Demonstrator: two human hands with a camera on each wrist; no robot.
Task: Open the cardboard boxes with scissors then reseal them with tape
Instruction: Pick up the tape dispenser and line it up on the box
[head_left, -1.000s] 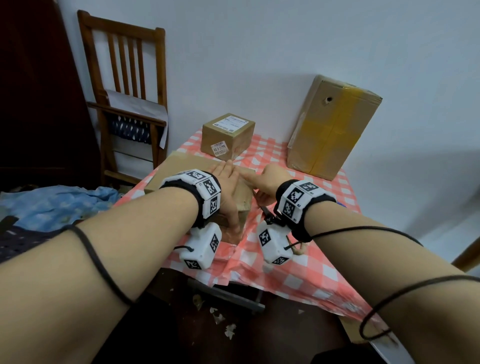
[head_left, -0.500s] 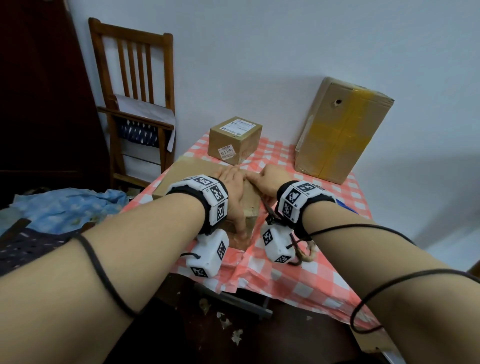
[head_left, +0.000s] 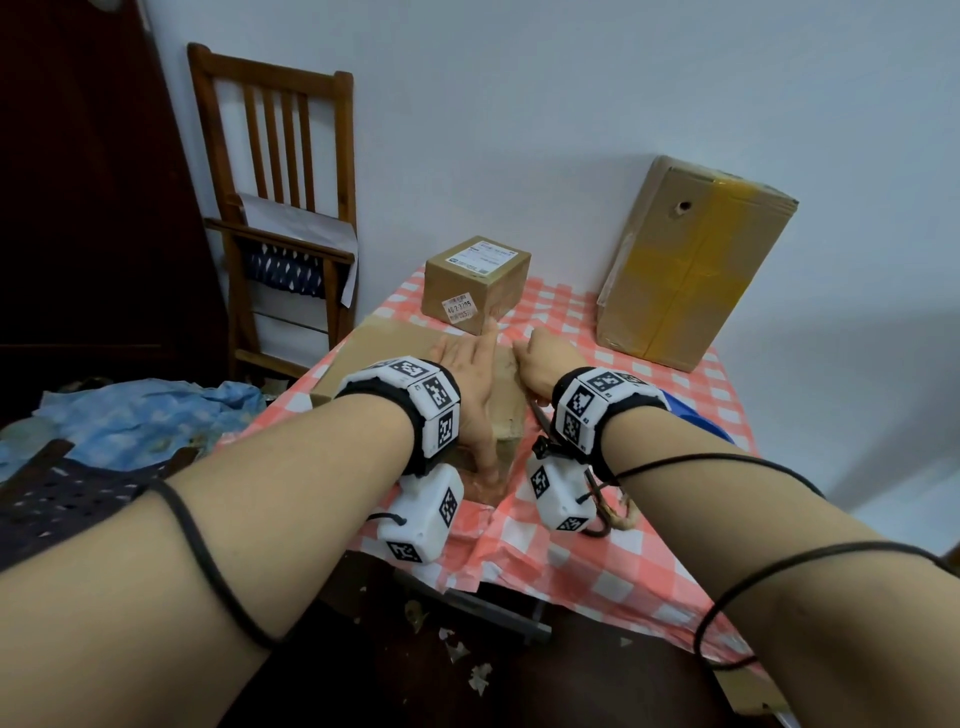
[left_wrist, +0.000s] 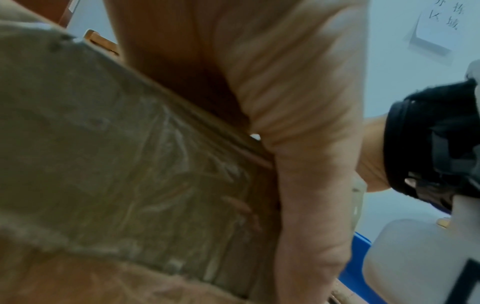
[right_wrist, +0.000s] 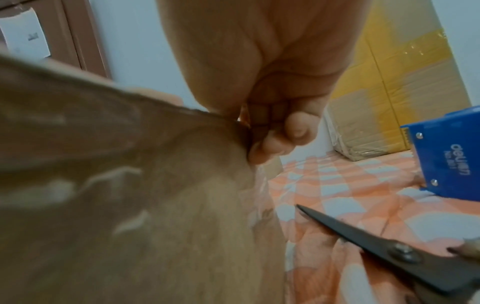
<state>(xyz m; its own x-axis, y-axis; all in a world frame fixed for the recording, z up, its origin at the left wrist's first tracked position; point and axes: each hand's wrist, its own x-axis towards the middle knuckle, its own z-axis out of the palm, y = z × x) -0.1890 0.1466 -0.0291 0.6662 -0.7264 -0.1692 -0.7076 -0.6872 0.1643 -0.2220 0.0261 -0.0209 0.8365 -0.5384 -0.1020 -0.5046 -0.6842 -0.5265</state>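
Head view: flat cardboard box (head_left: 395, 358) lies on the checked worktop (head_left: 597, 530) near its front-left edge, both hands on it. Left hand (head_left: 467, 379) lies flat on the top, fingers straight, thumb down over the near side, pressing. Right hand (head_left: 545, 358) sits at the box's right top edge; right wrist view shows its fingers (right_wrist: 280, 139) curled over that edge, apparently pinching the flap or tape there. Scissors (right_wrist: 389, 246) lie closed on the cloth just right of the box, held by neither hand; blue tape dispenser (right_wrist: 451, 160) stands beyond them. Box looks light and thin, and the wrinkled tape film on its side looks slick, so it would probably slide on the loose cloth unless pinned; best hold is flat pressure on top plus a grip at a corner edge. Small labelled box (head_left: 475, 283) sits just behind, tall taped box (head_left: 685, 275) leans on the wall at back right. Open room is mainly to the right front; the left side runs close to the worktop edge, chair (head_left: 280, 208) beyond.
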